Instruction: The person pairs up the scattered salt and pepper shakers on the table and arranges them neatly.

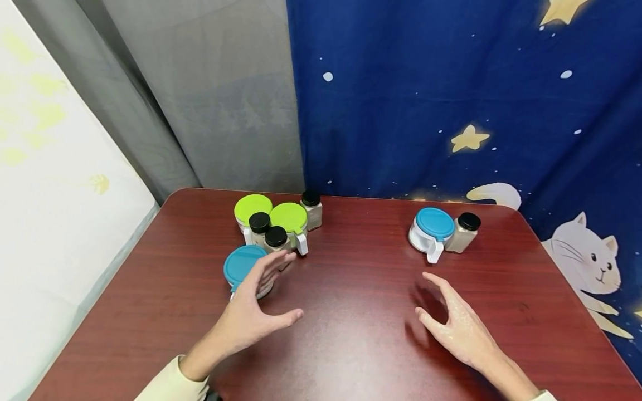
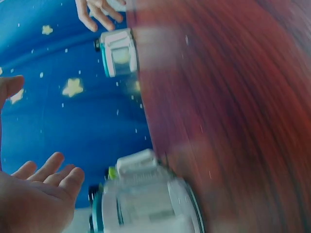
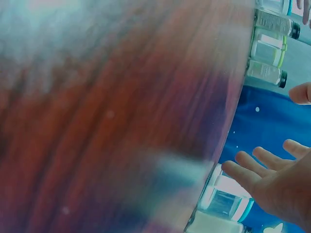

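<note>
My left hand hovers with fingers spread, overlapping a blue-lidded jar in the head view; it holds nothing. In the left wrist view that jar looms close beside the fingers, its white handle toward the camera. My right hand is spread too, thumb apart from the fingers, in front of a second blue-lidded jar with a white handle. A small square bottle with a black cap stands against that jar. In the right wrist view, the fingers overlap the blue-lidded jar.
Behind the left jar cluster two green-lidded jars and several black-capped bottles. They stand on a glossy reddish-brown table. A blue star-patterned curtain and a grey curtain hang at the back edge.
</note>
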